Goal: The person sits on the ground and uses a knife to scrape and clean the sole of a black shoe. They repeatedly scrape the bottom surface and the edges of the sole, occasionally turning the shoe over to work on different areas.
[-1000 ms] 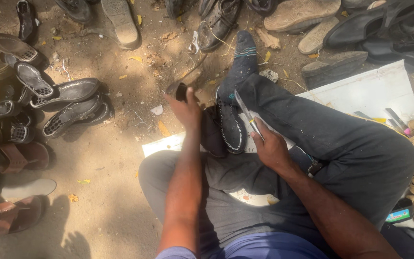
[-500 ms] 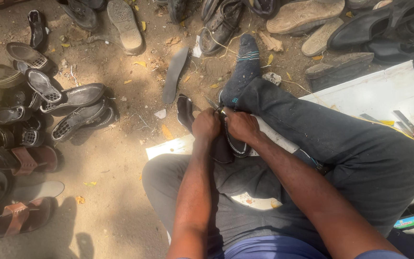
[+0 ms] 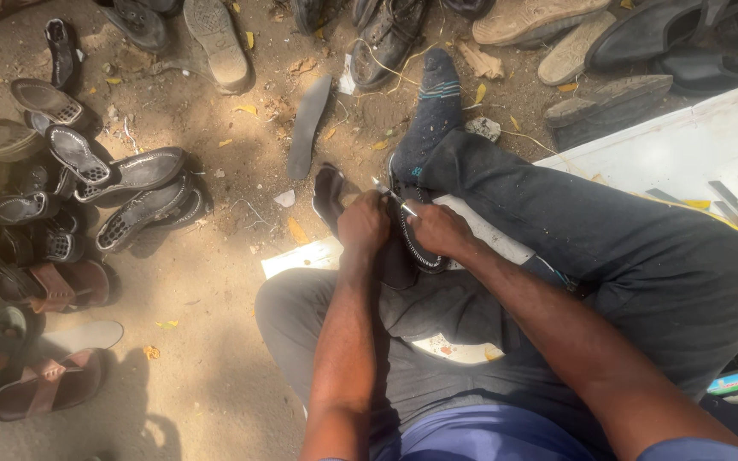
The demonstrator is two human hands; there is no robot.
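A person seated on sandy ground grips a black shoe (image 3: 403, 248) resting on the lap, at the middle of the scene. The left hand (image 3: 363, 224) is clenched around the shoe's upper edge, while the right hand (image 3: 439, 229) grasps a thin metal tool (image 3: 393, 196) whose tip meets the shoe between both hands. A socked foot (image 3: 433, 111) stretches to the far side. Worn shoes and sandals (image 3: 87, 183) crowd the left; a white board (image 3: 685, 149) lies at right.

Sunlit dirt ground (image 3: 215, 282), dappled shadow; worn shoes (image 3: 121, 183) at left and top; white board (image 3: 685, 149) upper right.
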